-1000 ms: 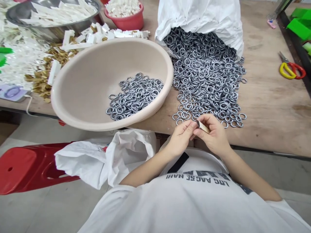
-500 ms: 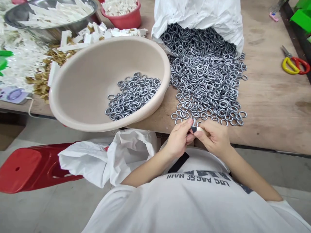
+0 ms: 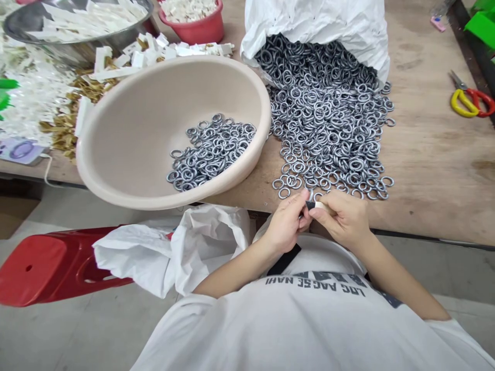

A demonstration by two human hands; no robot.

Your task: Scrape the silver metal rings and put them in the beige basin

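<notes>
Nearest the camera is a white shirt [image 3: 294,330], bearing dark capitals upside down to the view; they appear to read "LOG AAGSE NAHI". A second line is lost in the folds. The left hand [image 3: 286,222] and right hand [image 3: 346,219] meet just off the table's near edge. Both are closed on one small piece [image 3: 311,205]: the right hand pinches its pale part, the left fingers its dark end. A grey ring [image 3: 310,194] shows at the left fingertips — whether it is held cannot be told.

Below the table, an open white bag [image 3: 211,239] hangs beside a red stool [image 3: 34,268] on a grey tiled floor [image 3: 77,330].

The tabletop [image 3: 433,196] is brown wood, with scuffs and dark stains to the right. On it, a beige basin [image 3: 135,103] holds grey rings, and a larger ring pile [image 3: 325,123] spills from a creased white sack [image 3: 317,20]. Yellow-and-red scissors [image 3: 464,100] lie at right. At left, a lilac device [image 3: 21,149] carries markings too small to read — white and brown pieces lie heaped behind it. Farthest back stand a metal bowl [image 3: 77,46], a red tub [image 3: 193,28] and green bins [image 3: 481,28].
</notes>
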